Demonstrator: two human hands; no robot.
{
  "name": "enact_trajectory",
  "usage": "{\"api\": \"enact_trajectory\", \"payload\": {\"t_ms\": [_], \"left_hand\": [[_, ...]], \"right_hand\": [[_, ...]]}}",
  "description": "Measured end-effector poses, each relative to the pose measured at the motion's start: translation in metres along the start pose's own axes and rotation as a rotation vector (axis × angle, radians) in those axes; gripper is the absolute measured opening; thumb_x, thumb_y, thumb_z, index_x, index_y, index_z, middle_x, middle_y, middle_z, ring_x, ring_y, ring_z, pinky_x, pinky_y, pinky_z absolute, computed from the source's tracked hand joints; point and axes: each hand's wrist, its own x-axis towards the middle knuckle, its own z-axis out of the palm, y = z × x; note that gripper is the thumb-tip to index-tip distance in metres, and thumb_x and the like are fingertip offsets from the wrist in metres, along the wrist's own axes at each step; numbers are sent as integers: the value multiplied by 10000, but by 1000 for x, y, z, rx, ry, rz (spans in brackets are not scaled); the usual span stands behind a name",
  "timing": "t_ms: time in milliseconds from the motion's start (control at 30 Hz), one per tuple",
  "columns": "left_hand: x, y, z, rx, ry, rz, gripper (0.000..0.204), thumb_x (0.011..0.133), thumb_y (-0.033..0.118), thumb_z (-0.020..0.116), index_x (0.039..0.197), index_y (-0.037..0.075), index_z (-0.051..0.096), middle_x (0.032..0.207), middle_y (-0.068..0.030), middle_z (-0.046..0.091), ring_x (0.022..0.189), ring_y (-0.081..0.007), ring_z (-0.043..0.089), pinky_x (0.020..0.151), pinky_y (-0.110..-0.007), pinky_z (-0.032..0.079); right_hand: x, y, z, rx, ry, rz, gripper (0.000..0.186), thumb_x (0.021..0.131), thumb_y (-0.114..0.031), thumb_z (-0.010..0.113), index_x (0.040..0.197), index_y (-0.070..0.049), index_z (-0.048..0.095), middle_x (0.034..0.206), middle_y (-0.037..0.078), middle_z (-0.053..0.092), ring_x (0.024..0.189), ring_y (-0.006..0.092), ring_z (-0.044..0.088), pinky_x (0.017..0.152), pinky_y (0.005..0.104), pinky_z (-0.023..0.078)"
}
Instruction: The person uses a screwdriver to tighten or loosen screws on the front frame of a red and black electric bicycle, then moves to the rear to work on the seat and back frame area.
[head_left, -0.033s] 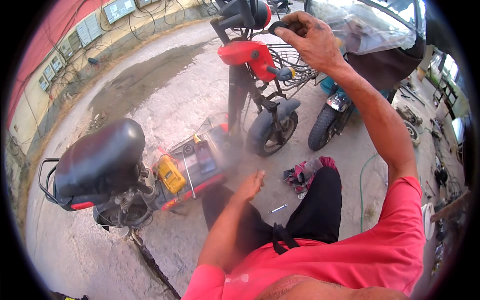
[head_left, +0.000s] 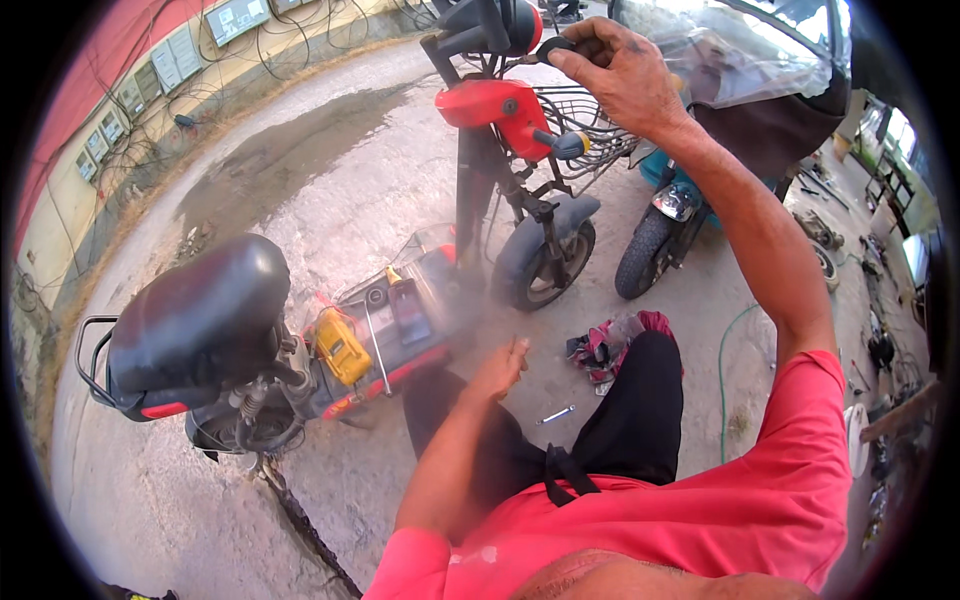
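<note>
My right hand (head_left: 630, 85) is raised at the front of a red and black electric scooter (head_left: 510, 110). Its thumb and fingers close around a black handlebar grip (head_left: 553, 48), whose far part is hidden by the hand. Low over my left thigh, my left hand (head_left: 500, 370) hangs with loosely bent fingers and no object visible in it. Beside it is the scooter's footboard, which carries a yellow tool-like case (head_left: 342, 348), a dark flat device (head_left: 408, 310) and a thin metal rod (head_left: 378, 350). The black seat (head_left: 200, 315) is tipped up on the left.
A small wrench (head_left: 556, 414) and a crumpled pink and black cloth (head_left: 605, 352) lie on the concrete by my legs. Another vehicle (head_left: 655, 240) with a clear windshield stands right of the scooter. A green hose (head_left: 723, 380) and scattered parts are on the right.
</note>
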Motion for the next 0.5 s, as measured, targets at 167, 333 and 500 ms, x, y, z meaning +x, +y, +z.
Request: {"api": "enact_trajectory", "payload": {"t_ms": [167,333,500], "left_hand": [[-6,-12,2,-29,36,56,628,1046,536,451,1039,-41,699,826,-165,737,662,-261,718,693,-432,560],[-3,-11,-1,-4,6,63,629,1044,537,451,1072,-47,684,831,-159,736,666,-260,717,697,-434,557],[-2,-15,-5,62,9,51,622,1043,531,451,1058,-46,683,843,-158,738,686,-261,716,708,-430,551]], "right_hand": [[-7,14,15,-171,-119,75,406,903,-439,693,1056,-65,722,902,148,741,845,317,725,805,408,562],[-34,50,48,-271,-239,310,404,902,-438,655,1101,-89,696,1033,176,750,1025,387,708,889,496,546],[-47,64,86,-326,-244,446,416,899,-435,672,1127,-87,678,1054,179,749,1035,399,708,917,500,541]]}}
